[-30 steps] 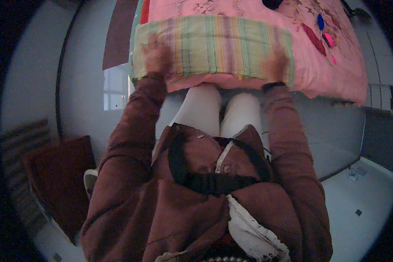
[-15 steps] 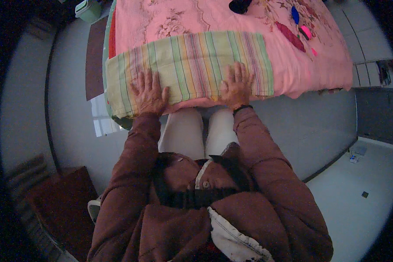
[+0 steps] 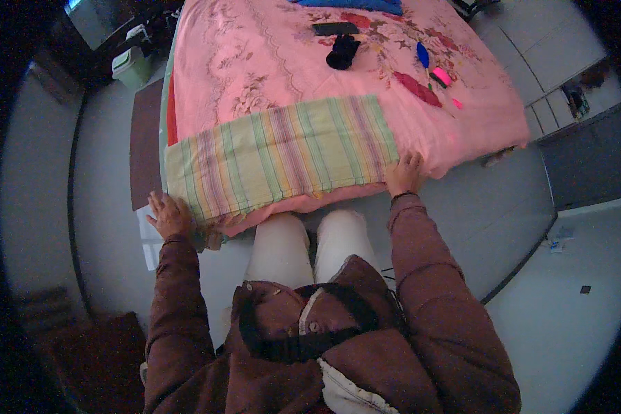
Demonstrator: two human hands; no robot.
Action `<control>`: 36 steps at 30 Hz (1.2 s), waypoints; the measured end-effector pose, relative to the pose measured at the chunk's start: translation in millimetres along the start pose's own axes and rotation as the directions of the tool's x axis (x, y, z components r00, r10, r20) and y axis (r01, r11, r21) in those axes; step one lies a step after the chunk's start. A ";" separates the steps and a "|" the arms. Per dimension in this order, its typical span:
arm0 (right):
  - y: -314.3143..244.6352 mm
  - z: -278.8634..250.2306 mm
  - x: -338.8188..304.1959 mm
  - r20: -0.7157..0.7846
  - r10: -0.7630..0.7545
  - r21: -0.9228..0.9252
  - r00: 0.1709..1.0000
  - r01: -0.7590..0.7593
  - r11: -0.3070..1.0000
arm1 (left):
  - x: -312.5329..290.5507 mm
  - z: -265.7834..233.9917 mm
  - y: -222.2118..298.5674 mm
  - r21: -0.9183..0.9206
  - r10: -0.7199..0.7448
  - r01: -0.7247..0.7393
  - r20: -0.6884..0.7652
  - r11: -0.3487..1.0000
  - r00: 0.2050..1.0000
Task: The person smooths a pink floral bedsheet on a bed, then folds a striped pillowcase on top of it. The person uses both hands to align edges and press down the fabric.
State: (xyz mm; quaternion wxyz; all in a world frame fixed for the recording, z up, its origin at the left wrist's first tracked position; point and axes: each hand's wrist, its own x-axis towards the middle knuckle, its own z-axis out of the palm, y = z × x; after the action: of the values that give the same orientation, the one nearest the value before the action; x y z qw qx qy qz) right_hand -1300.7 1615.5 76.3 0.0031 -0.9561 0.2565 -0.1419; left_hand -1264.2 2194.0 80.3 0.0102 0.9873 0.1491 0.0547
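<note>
A striped cloth (image 3: 276,155) in green, yellow and purple lies spread flat along the near edge of the pink flowered bedcover (image 3: 476,138). At the cloth's near left corner is my left hand (image 3: 170,217), open, fingers apart and stretched toward the floor side. My right hand (image 3: 405,175) is at the near right corner, palm down, its fingers reaching onto the pink cover beside the cloth. I see nothing held in either hand, though the undersides of both are hidden.
Farther back on the bed lie a black bundled item (image 3: 343,52), a dark flat rectangular object (image 3: 336,28), a blue feather-shaped item (image 3: 422,54) and a bright pink piece (image 3: 441,76). A pale green bin (image 3: 131,67) stands left of the bed. A brown chair (image 3: 100,359) is at lower left.
Both hands have moved apart from the cloth's near edge, the left out to its left corner, the right to its right corner. The view has shifted, showing more of the bed's far part.
</note>
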 end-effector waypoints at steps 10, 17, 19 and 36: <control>-211.7 -13.5 -48.3 -0.079 -0.728 0.308 0.681 0.711 0.632 | -13.9 -0.1 204.6 -0.250 0.527 -0.520 -0.044 0.817 0.849; -153.1 -9.9 -38.0 -0.036 -0.622 0.220 0.782 0.613 0.759 | -29.1 -3.4 180.2 -0.094 0.466 -0.462 0.023 0.882 0.885; -132.8 -3.7 -30.7 -0.060 -0.564 0.178 0.823 0.565 0.805 | -23.7 -2.5 168.9 -0.068 0.403 -0.401 0.010 0.913 0.915; 15.6 -6.5 41.7 0.146 0.155 0.134 0.977 -0.174 0.976 | 47.6 -0.9 61.4 0.150 0.002 -0.020 0.125 0.988 0.992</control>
State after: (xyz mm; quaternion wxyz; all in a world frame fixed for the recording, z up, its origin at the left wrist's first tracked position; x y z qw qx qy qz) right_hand -1275.6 1581.9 92.5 0.1022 -0.9361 0.3231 -0.0948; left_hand -1201.2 2149.4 88.4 -0.0557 0.9875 0.1464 -0.0183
